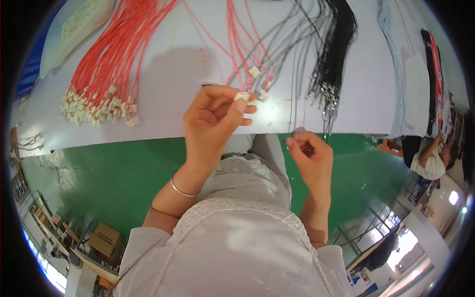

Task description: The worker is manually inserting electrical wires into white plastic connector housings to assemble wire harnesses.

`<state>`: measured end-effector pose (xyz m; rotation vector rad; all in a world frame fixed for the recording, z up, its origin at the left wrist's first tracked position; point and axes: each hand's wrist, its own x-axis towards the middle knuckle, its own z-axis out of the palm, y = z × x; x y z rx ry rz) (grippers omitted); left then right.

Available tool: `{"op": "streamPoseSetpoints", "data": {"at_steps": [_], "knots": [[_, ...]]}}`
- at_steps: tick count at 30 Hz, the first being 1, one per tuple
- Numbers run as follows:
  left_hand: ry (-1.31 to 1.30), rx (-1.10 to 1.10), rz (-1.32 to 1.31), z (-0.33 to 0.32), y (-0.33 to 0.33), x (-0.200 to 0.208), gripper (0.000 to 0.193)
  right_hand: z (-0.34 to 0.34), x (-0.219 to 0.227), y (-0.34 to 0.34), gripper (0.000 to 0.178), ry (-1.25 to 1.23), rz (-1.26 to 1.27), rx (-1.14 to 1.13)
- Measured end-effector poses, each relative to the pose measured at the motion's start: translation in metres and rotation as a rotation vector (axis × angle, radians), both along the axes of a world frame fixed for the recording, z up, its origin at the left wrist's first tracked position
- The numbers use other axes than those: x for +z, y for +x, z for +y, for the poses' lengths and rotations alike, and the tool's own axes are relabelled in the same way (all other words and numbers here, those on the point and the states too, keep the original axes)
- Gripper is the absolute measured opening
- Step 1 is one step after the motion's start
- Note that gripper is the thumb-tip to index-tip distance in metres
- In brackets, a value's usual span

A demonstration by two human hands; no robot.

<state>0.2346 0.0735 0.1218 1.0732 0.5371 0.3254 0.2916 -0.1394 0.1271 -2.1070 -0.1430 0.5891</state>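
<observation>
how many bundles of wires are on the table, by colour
3: a red bundle at the left, a grey bundle in the middle, a black bundle right of it. More may lie past the right edge.

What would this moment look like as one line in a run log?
left hand: pinches white connector | right hand: pinches wire end | table: red wire bundle, black wire bundle

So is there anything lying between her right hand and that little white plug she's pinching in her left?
Nothing visible. The left hand pinches the small white connector above the table edge, and the right hand sits lower and to the side, with only open space between them. The wire bundles lie farther back.
</observation>
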Motion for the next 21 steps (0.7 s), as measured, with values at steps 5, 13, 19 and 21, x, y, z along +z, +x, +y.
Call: {"op": "streamPoseSetpoints", "data": {"at_steps": [5, 13, 19, 21], "knots": [[-0.076, -0.055, -0.025, 0.001, 0.002, -0.002, 0.015, 0.037, 0.035, 0.030, 0.009, 0.404, 0.342, -0.003], [-0.003, -0.088, -0.120, 0.006, 0.000, -0.011, 0.019, 0.102, 0.034, 0.056, 0.012, 0.412, -0.067, 0.243], [0.013, -0.078, -0.147, 0.005, 0.001, -0.014, 0.019, 0.102, 0.032, 0.058, 0.012, 0.372, -0.033, 0.296], [0.002, -0.083, -0.138, 0.006, 0.001, -0.013, 0.019, 0.100, 0.030, 0.062, 0.011, 0.371, -0.061, 0.332]]}}
